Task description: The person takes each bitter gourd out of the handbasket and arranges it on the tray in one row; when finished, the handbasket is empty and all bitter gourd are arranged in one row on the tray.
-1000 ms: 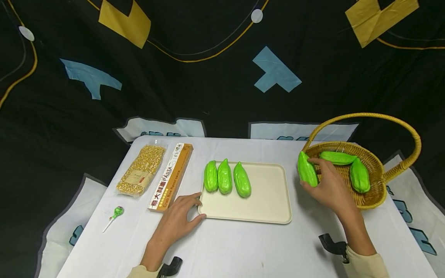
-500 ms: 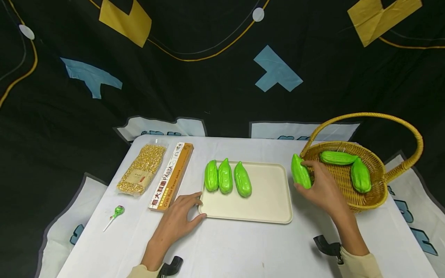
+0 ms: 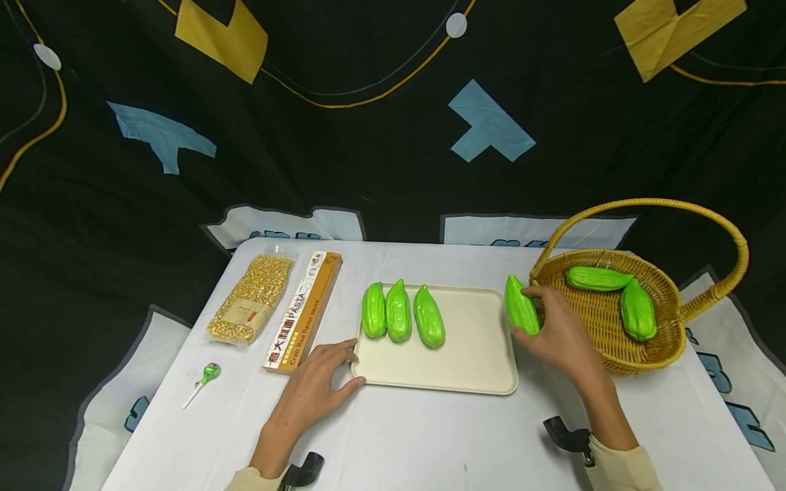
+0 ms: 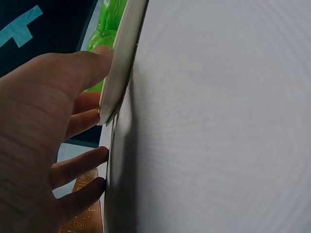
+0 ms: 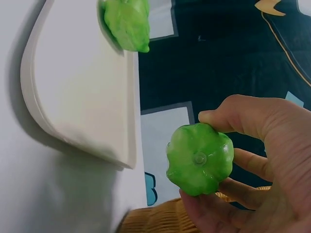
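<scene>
My right hand pinches a glossy green bitter melon between thumb and fingers, just past the tray's right edge. Its lobed end faces the camera in the right wrist view, where the thumb lies on one side and fingertips on the other. Three similar bitter melons lie side by side on the left half of the cream tray. Around the tray's near left corner, my left hand holds the rim, thumb at the front edge and fingers at the left side.
A wicker basket with a tall arched handle stands at the right, two bitter melons inside. On the left lie a bag of corn kernels, a pasta box and a lollipop. A dark curtain hangs behind the table.
My right hand has carried the bitter melon leftward, from the basket's left rim to the tray's right edge. The left hand stays at the tray corner.
</scene>
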`<state>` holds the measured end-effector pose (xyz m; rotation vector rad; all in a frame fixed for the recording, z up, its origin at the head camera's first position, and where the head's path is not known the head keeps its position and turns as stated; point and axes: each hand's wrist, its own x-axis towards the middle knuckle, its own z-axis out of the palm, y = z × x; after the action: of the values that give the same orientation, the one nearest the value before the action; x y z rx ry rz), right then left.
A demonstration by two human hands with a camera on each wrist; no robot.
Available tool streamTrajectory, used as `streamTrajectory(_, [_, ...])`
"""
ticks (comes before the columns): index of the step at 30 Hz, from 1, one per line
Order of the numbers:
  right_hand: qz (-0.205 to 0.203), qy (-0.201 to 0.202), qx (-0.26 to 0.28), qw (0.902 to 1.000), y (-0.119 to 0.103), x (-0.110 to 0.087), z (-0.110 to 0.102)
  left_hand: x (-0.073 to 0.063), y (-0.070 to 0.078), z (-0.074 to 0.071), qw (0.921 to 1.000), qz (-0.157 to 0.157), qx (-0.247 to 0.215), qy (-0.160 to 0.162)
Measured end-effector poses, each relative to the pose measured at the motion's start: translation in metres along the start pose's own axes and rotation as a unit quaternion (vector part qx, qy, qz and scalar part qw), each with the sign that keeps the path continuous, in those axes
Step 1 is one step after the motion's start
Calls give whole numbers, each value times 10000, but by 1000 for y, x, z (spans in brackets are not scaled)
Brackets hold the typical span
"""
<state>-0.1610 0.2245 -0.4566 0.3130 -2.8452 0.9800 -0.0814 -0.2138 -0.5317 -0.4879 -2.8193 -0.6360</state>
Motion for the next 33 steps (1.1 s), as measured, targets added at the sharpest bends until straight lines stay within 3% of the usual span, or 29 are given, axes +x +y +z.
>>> streamTrajectory(22, [-130, -194, 311, 9992, -6, 7, 26, 1, 0, 0, 10000, -27, 44, -46])
streamTrajectory(33, [10, -287, 244, 9993, -11, 14, 37, 1, 0, -1, 10000, -16, 27, -33])
